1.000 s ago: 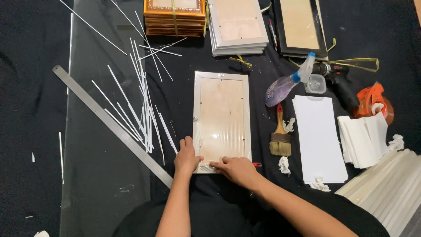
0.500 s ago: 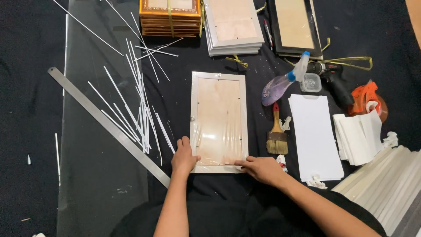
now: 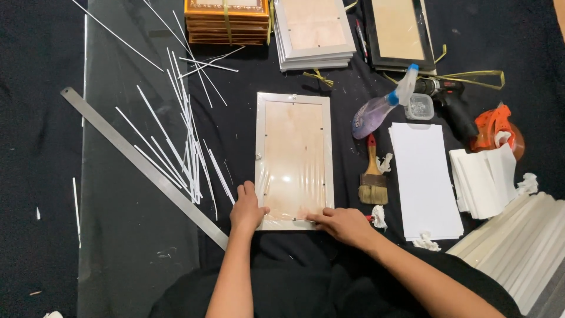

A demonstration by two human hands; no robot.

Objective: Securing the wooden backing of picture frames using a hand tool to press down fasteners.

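A glass sheet (image 3: 126, 247) covered the left of the dark surface (image 3: 35, 147); at centre lay the wrapped silver frame (image 3: 293, 159) — left hand (image 3: 247, 209) and right hand (image 3: 341, 225) pressed flat on its bottom edge, gripping nothing. Uneven pressure could probably tear the film — or slide the frame.

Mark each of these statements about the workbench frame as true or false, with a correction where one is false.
1. Both hands rest on the near end of the silver picture frame. True: left hand, right hand.
2. The paintbrush lies left of the frame. False: it lies to its right.
3. The long metal ruler lies diagonally across the glass sheet. True.
4. The spray bottle stands upright. False: it lies on its side.
5. The right hand holds the cordless drill. False: the drill lies untouched.
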